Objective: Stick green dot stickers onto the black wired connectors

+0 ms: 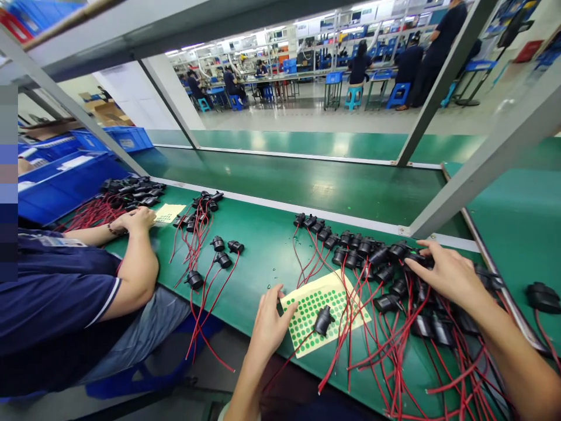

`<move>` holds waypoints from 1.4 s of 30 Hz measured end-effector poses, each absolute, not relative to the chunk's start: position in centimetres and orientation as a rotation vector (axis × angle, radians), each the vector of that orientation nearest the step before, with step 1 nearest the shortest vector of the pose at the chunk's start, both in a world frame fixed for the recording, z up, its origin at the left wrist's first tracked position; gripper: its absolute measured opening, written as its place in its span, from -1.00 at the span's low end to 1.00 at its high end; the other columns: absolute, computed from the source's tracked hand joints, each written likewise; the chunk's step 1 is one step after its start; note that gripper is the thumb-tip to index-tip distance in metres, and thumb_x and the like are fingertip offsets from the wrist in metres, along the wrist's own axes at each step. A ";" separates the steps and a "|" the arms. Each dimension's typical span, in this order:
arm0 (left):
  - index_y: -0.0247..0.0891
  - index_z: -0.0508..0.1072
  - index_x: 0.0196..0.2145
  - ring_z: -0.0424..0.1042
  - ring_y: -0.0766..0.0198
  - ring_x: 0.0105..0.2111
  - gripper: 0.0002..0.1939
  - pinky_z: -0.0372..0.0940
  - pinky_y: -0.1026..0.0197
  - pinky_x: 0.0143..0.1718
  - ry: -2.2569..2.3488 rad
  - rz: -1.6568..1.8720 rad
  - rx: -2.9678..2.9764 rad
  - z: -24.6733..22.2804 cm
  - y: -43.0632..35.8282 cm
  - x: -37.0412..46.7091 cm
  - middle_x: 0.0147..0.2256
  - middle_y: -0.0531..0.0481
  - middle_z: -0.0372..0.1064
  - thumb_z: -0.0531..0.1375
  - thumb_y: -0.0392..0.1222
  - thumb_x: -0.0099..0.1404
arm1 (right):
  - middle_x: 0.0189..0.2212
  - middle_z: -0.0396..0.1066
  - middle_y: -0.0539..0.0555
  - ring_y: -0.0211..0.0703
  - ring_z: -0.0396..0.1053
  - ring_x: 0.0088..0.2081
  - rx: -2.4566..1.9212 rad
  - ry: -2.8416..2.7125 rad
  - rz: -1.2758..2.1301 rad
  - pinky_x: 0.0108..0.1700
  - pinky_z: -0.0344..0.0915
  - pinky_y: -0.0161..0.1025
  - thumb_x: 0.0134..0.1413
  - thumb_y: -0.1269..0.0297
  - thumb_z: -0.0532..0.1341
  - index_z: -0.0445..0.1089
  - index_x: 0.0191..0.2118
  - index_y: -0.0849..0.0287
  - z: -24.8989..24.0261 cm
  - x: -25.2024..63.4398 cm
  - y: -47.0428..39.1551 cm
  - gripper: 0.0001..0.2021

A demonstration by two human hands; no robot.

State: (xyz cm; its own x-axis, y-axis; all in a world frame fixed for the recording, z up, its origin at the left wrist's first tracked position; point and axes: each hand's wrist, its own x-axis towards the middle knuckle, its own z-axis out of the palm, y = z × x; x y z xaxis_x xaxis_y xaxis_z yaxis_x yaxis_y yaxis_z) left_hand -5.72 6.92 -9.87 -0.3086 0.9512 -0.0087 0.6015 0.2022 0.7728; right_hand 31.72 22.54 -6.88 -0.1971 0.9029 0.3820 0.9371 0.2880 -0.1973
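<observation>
My left hand (272, 320) is at the left edge of a pale yellow sheet of green round stickers (307, 342), its thumb over the sheet and its fingers at the edge. One small black pump (323, 321) with red wires lies on this sheet. My right hand (445, 272) has thumb and forefinger around another black pump (416, 255) at the upper side of a pile; a green dot shows near the fingers. Many more black pumps (366, 245) lie in rows and a heap around it, their red wires (394, 374) trailing toward me.
To the left, a co-worker's hands (135, 221) are by another sticker sheet (170, 213) and more pumps (222, 259). Blue bins (65, 184) stand behind them. Grey frame posts (464, 158) rise from the green bench (263, 234). One pump (542, 297) lies far right.
</observation>
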 end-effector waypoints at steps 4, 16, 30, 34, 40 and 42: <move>-0.26 0.44 -0.06 0.40 0.13 -0.33 -0.58 0.32 0.09 -0.20 1.872 1.033 1.214 -10.2 6.3 -5.9 -0.35 -0.02 0.43 0.26 -0.06 0.13 | -0.22 0.50 0.43 0.41 0.44 -0.19 -1.610 -2.132 -0.189 -0.28 0.24 0.12 0.23 -0.22 0.02 0.42 -0.04 0.32 -6.1 30.9 21.4 -0.37; -0.30 0.39 -0.08 0.30 0.34 -0.54 -0.52 0.18 0.29 -0.44 1.468 1.307 0.739 -9.8 5.7 -4.0 -0.57 0.13 0.36 0.36 -0.09 0.08 | -0.17 0.50 0.08 -0.11 0.43 -0.07 -0.662 -2.429 0.280 -0.02 0.39 -0.15 0.36 0.32 0.06 0.38 -0.11 0.13 -5.0 16.3 13.7 -0.84; -0.29 0.40 -0.01 0.35 0.31 -0.48 -0.53 0.21 0.28 -0.40 1.428 1.370 0.753 -10.5 5.3 -3.9 -0.46 0.03 0.49 0.35 -0.15 0.13 | -0.26 0.51 0.13 -0.03 0.46 -0.11 -0.622 -2.523 0.383 -0.09 0.46 -0.08 0.31 0.43 0.07 0.42 -0.17 0.17 -8.5 11.4 13.2 -0.82; -0.30 0.37 -0.01 0.33 0.33 -0.51 -0.52 0.18 0.29 -0.42 1.415 1.365 0.712 -10.4 5.6 -4.0 -0.49 0.04 0.48 0.34 -0.16 0.12 | -0.25 0.53 0.15 0.00 0.46 -0.08 -0.585 -2.518 0.278 -0.10 0.45 -0.07 0.34 0.42 0.02 0.45 -0.16 0.18 -8.7 11.5 12.9 -0.76; -0.32 0.36 -0.05 0.22 0.40 -0.58 -0.52 0.13 0.31 -0.46 1.393 1.381 0.632 -10.3 5.9 -3.7 -0.53 0.10 0.43 0.35 -0.19 0.08 | -0.23 0.53 0.15 0.03 0.47 -0.10 -0.487 -2.453 0.146 -0.12 0.40 -0.07 0.36 0.42 -0.01 0.45 -0.14 0.20 -9.8 11.2 13.1 -0.73; -0.33 0.37 -0.06 0.20 0.42 -0.60 -0.52 0.11 0.31 -0.48 1.396 1.384 0.615 -10.6 5.8 -3.5 -0.57 0.13 0.39 0.35 -0.19 0.06 | -0.25 0.52 0.15 0.05 0.47 -0.12 -0.457 -2.411 0.126 -0.13 0.38 -0.06 0.36 0.40 -0.01 0.43 -0.16 0.20 -10.4 10.9 13.3 -0.75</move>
State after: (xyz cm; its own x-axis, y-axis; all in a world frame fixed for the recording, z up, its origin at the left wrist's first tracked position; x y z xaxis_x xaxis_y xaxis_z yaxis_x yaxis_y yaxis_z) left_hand -3.53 5.84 -10.59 -0.3387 0.8906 -0.3037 -0.2959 0.2056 0.9328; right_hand 10.95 13.31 -10.38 -0.7135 0.3562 0.6033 0.2916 0.9340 -0.2066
